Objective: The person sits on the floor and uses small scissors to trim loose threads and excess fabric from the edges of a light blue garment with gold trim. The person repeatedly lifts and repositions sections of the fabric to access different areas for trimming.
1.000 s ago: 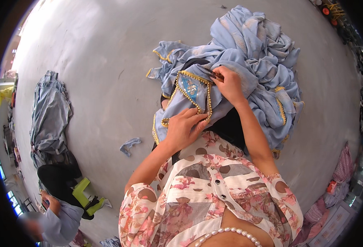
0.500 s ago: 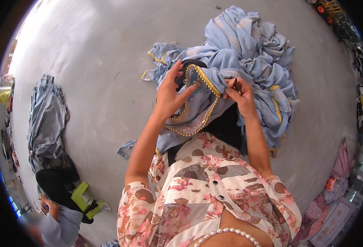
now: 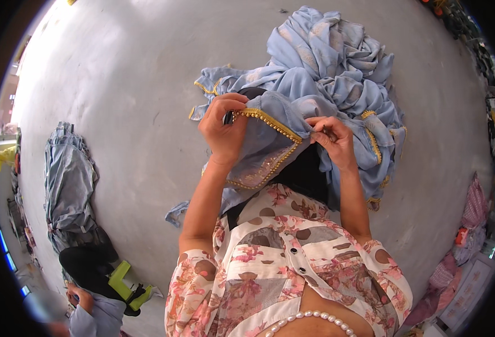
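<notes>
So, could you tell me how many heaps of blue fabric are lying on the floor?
2. One large heap lies straight ahead, behind the left hand and right hand, which hold a gold-trimmed piece. A second pile lies far left. More may be hidden.

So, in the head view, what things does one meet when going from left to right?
Folded grey-blue cloth stack on the floor → left hand → gold-beaded trim of the light blue garment → right hand → pink cloth bundle at the right edge.
</notes>
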Motion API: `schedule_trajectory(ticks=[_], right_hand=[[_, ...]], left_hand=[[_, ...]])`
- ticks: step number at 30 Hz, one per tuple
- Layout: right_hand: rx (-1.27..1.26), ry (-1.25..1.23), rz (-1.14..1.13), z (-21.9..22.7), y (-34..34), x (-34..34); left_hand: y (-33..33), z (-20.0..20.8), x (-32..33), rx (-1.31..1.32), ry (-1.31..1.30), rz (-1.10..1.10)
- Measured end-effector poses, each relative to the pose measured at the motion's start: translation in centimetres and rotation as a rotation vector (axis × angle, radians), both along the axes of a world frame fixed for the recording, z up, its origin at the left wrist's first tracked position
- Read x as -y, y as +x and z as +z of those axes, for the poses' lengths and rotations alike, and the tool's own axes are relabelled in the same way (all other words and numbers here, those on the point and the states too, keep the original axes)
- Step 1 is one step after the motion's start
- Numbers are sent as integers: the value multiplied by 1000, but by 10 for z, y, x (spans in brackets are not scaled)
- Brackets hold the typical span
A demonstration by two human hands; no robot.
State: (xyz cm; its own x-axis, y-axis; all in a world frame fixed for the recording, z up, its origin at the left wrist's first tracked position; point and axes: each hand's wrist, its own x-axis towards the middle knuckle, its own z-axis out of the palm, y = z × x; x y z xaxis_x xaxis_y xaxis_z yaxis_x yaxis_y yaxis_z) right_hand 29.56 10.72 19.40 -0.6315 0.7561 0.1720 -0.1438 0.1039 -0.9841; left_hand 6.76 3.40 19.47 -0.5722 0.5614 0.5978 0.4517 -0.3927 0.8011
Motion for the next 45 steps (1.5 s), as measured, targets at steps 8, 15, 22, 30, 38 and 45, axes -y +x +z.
schedule_trajectory(ticks=[8,15,22,30,38,45], right_hand=[[22,-142,-137,9,1,-3],[34,-426,-201,10,-10,-18],[435,475,-458,62,-27,2],[426,665,-361,61,-42,25],[407,776,-411,55,-50,22],[442,936,-425,56,-51,16]], left_hand=[[-13,16,9,145,-465,-429],[-17,21,17,622,-583,-947],[-12,11,17,847,-479,-885],[-7,17,13,1043,-438,-896],[0,22,12,854,-498,-885],[2,34,12,704,-578,-856]])
